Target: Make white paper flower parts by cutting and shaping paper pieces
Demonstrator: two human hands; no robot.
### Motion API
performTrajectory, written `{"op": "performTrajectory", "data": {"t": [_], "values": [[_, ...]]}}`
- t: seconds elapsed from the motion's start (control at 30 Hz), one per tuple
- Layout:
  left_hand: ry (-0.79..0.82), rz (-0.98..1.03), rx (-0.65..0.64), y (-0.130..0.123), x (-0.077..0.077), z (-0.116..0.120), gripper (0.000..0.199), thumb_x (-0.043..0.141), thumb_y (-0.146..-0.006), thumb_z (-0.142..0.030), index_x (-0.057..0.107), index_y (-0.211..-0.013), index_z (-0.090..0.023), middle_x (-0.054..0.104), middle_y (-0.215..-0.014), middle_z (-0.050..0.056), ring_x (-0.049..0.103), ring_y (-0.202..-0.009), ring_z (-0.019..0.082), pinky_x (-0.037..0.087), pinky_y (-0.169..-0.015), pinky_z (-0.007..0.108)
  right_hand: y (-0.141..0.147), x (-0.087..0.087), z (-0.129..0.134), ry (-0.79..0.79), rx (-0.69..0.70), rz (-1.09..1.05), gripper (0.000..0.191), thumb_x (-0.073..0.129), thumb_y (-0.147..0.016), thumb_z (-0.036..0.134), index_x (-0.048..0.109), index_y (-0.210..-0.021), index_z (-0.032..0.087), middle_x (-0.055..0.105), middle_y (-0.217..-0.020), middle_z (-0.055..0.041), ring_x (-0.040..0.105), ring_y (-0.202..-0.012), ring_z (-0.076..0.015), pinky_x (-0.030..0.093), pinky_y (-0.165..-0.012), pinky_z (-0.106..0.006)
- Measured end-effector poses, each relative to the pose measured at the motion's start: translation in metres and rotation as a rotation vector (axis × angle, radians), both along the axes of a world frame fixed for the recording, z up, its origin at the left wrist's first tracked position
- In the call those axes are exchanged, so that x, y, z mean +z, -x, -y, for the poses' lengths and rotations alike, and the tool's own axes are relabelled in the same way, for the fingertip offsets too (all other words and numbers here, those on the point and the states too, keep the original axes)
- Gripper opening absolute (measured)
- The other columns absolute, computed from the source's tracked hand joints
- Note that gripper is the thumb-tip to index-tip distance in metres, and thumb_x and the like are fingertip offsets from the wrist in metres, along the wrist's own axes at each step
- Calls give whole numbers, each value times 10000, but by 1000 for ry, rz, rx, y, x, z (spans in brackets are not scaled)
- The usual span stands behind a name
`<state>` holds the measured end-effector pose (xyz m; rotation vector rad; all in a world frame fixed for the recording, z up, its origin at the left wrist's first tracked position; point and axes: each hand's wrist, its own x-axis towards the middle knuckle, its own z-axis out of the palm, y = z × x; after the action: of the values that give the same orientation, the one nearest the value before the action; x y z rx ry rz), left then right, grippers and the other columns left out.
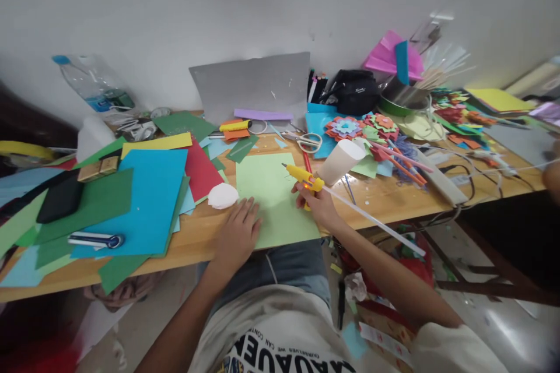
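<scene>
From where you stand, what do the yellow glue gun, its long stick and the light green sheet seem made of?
Yellow glue gun: probably hard plastic, smooth and evenly coloured. Long stick: likely solid glue, pale and smooth. Light green sheet: matte paper or thin card, flat, straight-edged.

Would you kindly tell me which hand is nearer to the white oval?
Left. The left hand lies beside the white oval; the right hand, holding the yellow glue gun, is farther off across the light green sheet.

The left hand [238, 225] is laid palm down, its fingers [247, 205] extended forward. The right hand [322, 207] is curled into a grip. The left forearm [189, 310] and the right forearm [389, 271] are bared and angled forward and inward.
</scene>
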<state>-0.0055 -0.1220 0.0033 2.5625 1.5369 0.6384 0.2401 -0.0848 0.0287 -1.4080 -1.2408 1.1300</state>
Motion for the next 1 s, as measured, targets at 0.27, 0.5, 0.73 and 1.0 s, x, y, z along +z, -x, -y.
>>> {"op": "performTrajectory", "data": {"t": [0.27,0.5,0.73,1.0], "values": [[-35,-65,263,48,24,-23,513,521,-930,-417,568,-1361,-144,521,-1436,210,474,-1322,380,377,-1112,529,3,-17,-3,-41,56,7,465,560,-857,642,637,-829,184,586,-541,10,537,-534,-144,436,-564,-283],[70,76,242,45,25,-39,448,468,-946,-400,591,-1316,-178,606,-1320,164,539,-1254,347,425,-1071,501,1,-14,-4,-58,111,-36,466,548,-865,638,648,-790,189,593,-529,2,544,-515,-143,425,-556,-274],[676,1065,185,14,51,-69,472,548,-898,-560,659,-1104,-150,698,-1084,112,672,-987,252,589,-873,417,10,-6,-6,-68,148,-93,462,523,-880,641,648,-816,201,598,-562,-2,554,-511,-148,413,-538,-278],[931,1358,218,0,37,-107,324,604,-894,-368,600,-1125,-141,706,-1062,119,730,-815,210,628,-698,375,-5,-2,-12,-79,65,24,451,508,-896,627,643,-831,202,590,-580,-6,556,-548,-159,442,-573,-295]]}}
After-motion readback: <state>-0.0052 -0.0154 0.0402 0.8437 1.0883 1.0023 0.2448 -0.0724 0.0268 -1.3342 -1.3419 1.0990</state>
